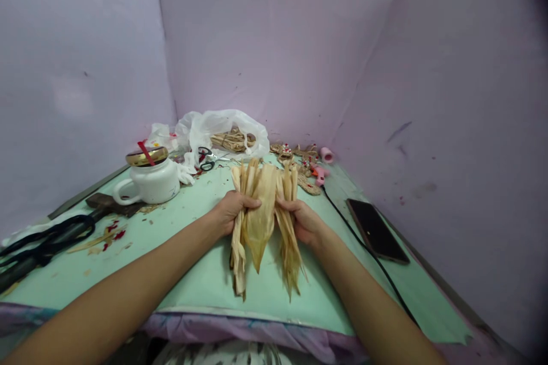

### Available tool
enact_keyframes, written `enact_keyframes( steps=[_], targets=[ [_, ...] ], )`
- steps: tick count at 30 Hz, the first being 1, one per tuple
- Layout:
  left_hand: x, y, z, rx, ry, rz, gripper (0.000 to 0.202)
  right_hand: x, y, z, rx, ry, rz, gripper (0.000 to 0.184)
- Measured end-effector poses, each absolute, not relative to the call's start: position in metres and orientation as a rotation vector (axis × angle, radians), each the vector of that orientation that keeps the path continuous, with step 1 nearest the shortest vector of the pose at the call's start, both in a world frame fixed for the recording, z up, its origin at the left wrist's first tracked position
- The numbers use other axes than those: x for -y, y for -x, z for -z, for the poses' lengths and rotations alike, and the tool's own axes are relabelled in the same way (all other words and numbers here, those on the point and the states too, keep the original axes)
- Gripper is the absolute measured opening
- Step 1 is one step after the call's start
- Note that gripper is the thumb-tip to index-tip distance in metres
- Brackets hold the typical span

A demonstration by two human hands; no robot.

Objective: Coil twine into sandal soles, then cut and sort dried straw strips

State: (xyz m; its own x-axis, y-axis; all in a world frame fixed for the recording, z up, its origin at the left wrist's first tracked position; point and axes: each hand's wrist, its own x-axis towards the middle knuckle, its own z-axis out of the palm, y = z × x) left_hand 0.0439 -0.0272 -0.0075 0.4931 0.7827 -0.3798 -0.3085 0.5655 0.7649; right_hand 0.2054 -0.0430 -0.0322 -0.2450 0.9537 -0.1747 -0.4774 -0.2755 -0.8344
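Dried corn husks (262,211) spread between my two hands above the middle of the green tabletop (192,274). My left hand (232,210) is closed on the left part of the bundle, its thumb lying across a broad pale husk. On the other side, my right hand (302,218) grips a narrower bunch of husks (289,256) with the thumb in front. Pointed and frayed husk ends hang down toward the near edge. The fingers behind the husks are hidden.
At left stand a white mug (156,181) with a gold lid, a hammer (113,204) and large black-handled shears (43,245). Behind lie scissors (208,158) and a plastic bag (252,125). At right are a pink glue gun (319,174), its cord (363,246) and a phone (377,231).
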Motion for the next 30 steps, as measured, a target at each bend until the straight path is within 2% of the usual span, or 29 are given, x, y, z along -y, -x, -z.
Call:
enact_keyframes(
  steps=[5,11,19,23,30],
  targets=[
    [0.027,-0.046,0.012,-0.855,-0.733,-0.814,0.037,0.054,-0.197,0.024,0.749,0.864,-1.825,0.02],
    [0.027,-0.046,0.016,-0.86,-0.789,-0.855,0.035,0.054,-0.191,0.028,0.8,0.981,-1.493,0.033],
    [0.034,-0.049,0.013,-0.874,-0.871,-0.876,0.037,0.054,-0.186,0.033,0.972,0.978,-1.273,0.033],
    [0.034,-0.05,0.012,-0.971,-0.848,-0.912,0.029,0.054,-0.186,0.034,1.0,1.021,-1.248,0.032],
    [0.035,-0.053,0.014,-0.974,-0.869,-0.939,0.015,0.054,-0.18,0.035,1.054,1.1,-1.168,0.017]
  ],
)
